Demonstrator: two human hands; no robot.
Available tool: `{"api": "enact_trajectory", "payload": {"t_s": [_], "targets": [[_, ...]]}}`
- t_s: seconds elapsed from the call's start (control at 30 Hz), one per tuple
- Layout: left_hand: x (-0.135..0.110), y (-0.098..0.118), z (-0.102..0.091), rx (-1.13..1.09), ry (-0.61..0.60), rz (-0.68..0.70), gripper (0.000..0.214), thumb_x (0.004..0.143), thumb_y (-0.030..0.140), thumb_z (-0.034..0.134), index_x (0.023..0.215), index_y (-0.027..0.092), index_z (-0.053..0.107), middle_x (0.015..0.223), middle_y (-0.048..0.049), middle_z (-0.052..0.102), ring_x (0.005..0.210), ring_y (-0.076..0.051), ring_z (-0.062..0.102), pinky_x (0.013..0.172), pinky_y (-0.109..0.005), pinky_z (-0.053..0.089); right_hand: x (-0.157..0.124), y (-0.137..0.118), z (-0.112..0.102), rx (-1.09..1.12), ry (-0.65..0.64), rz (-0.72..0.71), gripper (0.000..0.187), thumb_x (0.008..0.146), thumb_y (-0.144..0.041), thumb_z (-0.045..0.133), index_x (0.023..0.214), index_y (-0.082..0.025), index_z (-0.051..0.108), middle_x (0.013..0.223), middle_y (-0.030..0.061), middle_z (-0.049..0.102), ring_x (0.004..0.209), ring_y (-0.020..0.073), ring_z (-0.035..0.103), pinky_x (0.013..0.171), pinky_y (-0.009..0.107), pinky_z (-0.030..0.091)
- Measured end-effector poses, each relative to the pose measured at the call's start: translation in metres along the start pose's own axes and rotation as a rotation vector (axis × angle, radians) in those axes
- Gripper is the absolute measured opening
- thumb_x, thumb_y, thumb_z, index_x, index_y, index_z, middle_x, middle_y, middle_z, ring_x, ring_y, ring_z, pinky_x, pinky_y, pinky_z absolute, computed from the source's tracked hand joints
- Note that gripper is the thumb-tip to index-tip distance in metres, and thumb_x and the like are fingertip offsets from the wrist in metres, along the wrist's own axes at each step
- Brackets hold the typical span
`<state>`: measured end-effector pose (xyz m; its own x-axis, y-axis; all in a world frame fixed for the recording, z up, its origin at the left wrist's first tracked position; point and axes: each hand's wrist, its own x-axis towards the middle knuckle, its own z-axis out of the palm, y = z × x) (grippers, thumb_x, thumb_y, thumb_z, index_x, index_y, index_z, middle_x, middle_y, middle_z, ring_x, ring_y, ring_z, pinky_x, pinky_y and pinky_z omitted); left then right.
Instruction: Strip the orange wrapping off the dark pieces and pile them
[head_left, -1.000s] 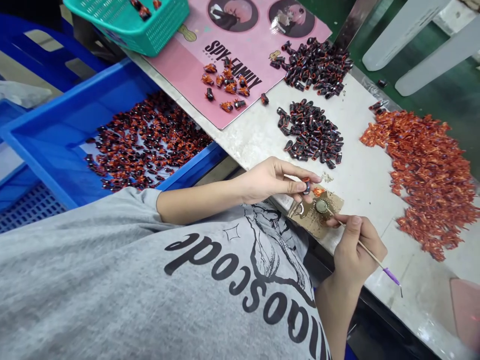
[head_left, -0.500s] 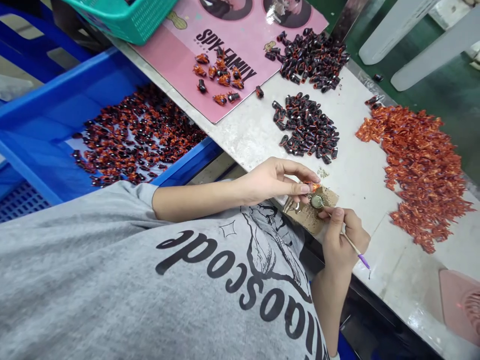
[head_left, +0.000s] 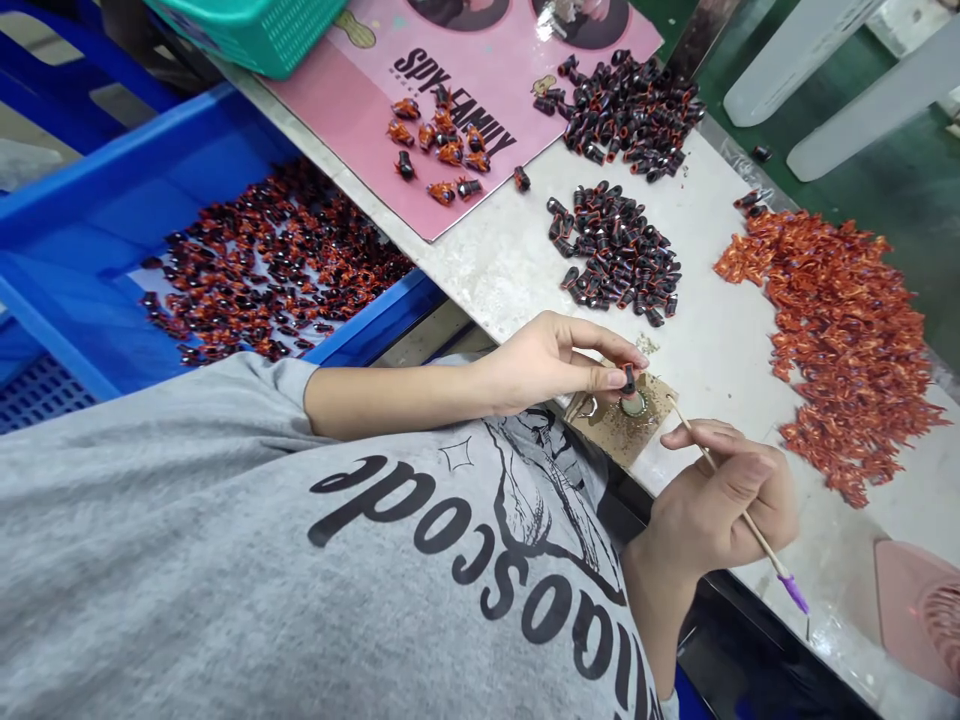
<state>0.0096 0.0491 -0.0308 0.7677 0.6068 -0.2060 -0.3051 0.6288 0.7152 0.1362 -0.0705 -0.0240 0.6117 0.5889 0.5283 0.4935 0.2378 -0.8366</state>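
One black piece point(head_left: 628, 380) sits pinched in the left hand point(head_left: 553, 362).

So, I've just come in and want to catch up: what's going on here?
The person's left grip pinches a small dark piece near a small round cap on a brown card. The right grip holds a thin stick, its tip apart from the cap. Beyond are two heaps of dark pieces and, to the right, a heap of orange pieces. A blue bin at left holds many dark-and-orange pieces.
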Motion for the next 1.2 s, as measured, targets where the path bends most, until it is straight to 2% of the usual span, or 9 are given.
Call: {"api": "enact_trajectory", "payload": {"t_s": [0.2, 0.57, 0.77, 0.83, 0.93, 1.03, 1.2], "targets": [[-0.003, 0.001, 0.002, 0.023, -0.003, 0.008, 0.018, 0.067, 0.01, 0.083, 0.084, 0.01, 0.077, 0.08, -0.0028, 0.076, 0.075, -0.013, 0.074, 0.073, -0.024, 0.06, 0.001, -0.004, 0.007, 0.074, -0.111, -0.052, 0.028, 0.101, -0.03, 0.05, 0.083, -0.019, 0.068, 0.065, -0.0016, 0.064, 0.062, 0.0159, 0.063, 0.066, 0.036, 0.049], [-0.004, 0.004, 0.0, 0.067, -0.01, 0.006, 0.019, 0.065, 0.011, 0.085, 0.083, 0.011, 0.079, 0.082, -0.0033, 0.077, 0.073, -0.012, 0.072, 0.076, -0.025, 0.06, 0.002, -0.006, 0.004, 0.03, -0.24, -0.11, 0.026, 0.102, -0.027, 0.048, 0.087, -0.02, 0.068, 0.067, -0.0018, 0.065, 0.066, 0.0157, 0.064, 0.069, 0.036, 0.049], [-0.007, 0.01, -0.006, 0.375, -0.113, 0.028, 0.017, 0.065, 0.005, 0.082, 0.08, 0.013, 0.081, 0.086, -0.0065, 0.079, 0.079, -0.013, 0.072, 0.08, -0.024, 0.058, 0.014, -0.02, -0.012, -0.029, -0.486, -0.008, 0.029, 0.101, -0.025, 0.048, 0.079, -0.02, 0.066, 0.066, -0.0024, 0.064, 0.065, 0.0134, 0.062, 0.071, 0.034, 0.049], [-0.007, 0.011, -0.008, 0.427, -0.17, -0.005, 0.018, 0.066, 0.004, 0.081, 0.08, 0.014, 0.082, 0.085, -0.0065, 0.079, 0.078, -0.013, 0.072, 0.078, -0.024, 0.058, 0.019, -0.021, -0.016, -0.018, -0.56, 0.017, 0.031, 0.101, -0.028, 0.048, 0.076, -0.02, 0.066, 0.065, -0.0027, 0.063, 0.062, 0.0131, 0.061, 0.07, 0.034, 0.049], [-0.006, 0.009, -0.009, 0.39, -0.214, -0.121, 0.019, 0.068, 0.002, 0.079, 0.082, 0.014, 0.082, 0.082, -0.0058, 0.078, 0.074, -0.013, 0.072, 0.077, -0.025, 0.059, 0.024, -0.016, -0.018, 0.024, -0.63, 0.063, 0.034, 0.101, -0.035, 0.049, 0.076, -0.021, 0.067, 0.062, -0.0021, 0.062, 0.062, 0.0138, 0.061, 0.068, 0.034, 0.05], [-0.006, 0.007, -0.009, 0.24, -0.193, -0.233, 0.019, 0.069, 0.002, 0.079, 0.085, 0.013, 0.081, 0.08, -0.0045, 0.078, 0.07, -0.011, 0.071, 0.081, -0.029, 0.061, 0.028, -0.009, -0.015, 0.127, -0.566, 0.104, 0.037, 0.101, -0.041, 0.05, 0.075, -0.02, 0.068, 0.058, -0.0014, 0.06, 0.055, 0.0142, 0.06, 0.061, 0.034, 0.049], [-0.007, 0.008, -0.005, 0.075, -0.172, -0.27, 0.022, 0.064, 0.005, 0.085, 0.084, 0.013, 0.08, 0.077, -0.003, 0.078, 0.07, -0.011, 0.072, 0.083, -0.029, 0.062, 0.028, -0.003, -0.002, 0.258, -0.225, 0.081, 0.049, 0.099, -0.051, 0.05, 0.063, -0.02, 0.059, 0.049, -0.0054, 0.05, 0.036, 0.0092, 0.044, 0.048, 0.028, 0.039]]}}
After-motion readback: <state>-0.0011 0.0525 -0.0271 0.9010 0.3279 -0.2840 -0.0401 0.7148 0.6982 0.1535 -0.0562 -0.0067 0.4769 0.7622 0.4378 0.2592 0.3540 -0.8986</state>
